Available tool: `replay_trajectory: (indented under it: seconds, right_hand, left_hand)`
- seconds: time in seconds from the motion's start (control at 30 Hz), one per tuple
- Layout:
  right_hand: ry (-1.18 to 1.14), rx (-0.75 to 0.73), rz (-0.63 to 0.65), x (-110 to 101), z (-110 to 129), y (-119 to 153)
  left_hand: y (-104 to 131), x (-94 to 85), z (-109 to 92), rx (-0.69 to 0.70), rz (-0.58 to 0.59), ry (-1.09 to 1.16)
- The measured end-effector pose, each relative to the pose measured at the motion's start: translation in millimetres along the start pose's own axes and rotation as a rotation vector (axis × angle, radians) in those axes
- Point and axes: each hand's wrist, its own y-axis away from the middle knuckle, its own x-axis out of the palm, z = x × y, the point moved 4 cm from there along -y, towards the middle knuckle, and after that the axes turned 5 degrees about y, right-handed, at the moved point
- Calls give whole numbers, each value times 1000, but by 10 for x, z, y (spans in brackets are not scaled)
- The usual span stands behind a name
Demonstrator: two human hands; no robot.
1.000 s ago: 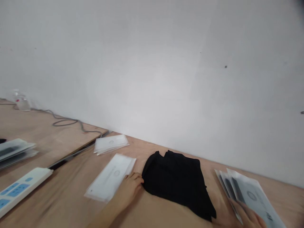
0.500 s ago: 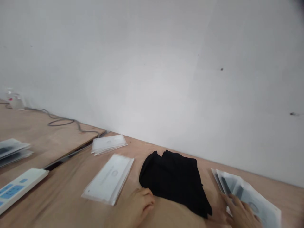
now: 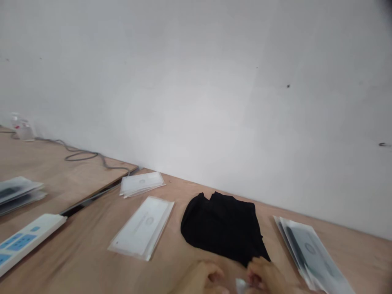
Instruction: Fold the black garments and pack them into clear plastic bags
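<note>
Both hands sit at the bottom edge, close together and blurred. My left hand (image 3: 203,279) has its fingers curled, and my right hand (image 3: 265,277) is just right of it, touching the near corner of a folded black garment (image 3: 223,226). A small pale object (image 3: 240,284) shows between the fingertips of both hands; which hand grips it is unclear. A stack of clear flat bags (image 3: 142,230) lies left of the garment. To the garment's right is a stack of bags with dark contents (image 3: 309,251).
Another small pile of clear bags (image 3: 142,183) lies near the wall. A white power strip (image 3: 24,241) with blue sockets, a further bag stack (image 3: 18,192), a grey cable (image 3: 82,155) and a small bottle (image 3: 21,128) occupy the left table. A gap separates the two wooden tabletops.
My left hand left the clear bag stack and drew back to the near edge. My right hand came off the right-hand bags and joined it in front of the garment.
</note>
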Motion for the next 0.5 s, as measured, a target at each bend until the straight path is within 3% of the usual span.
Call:
replay_trajectory:
  seconds: [0.13,0.23,0.37,0.5]
  right_hand:
    - [-533,71,25,-9,611,-187]
    - [-672,105,-26,-72,818,-239]
    - [-722,79,-65,-22,841,-200]
    - [-763,132,-35,331,579,22]
  left_hand:
    - [-98,91,-27,11,-80,145]
    - [-68,-25,-104,41,-149,125]
    - [10,-343,-171,68,-276,10]
    - [57,-802,-96,77,-448,-91]
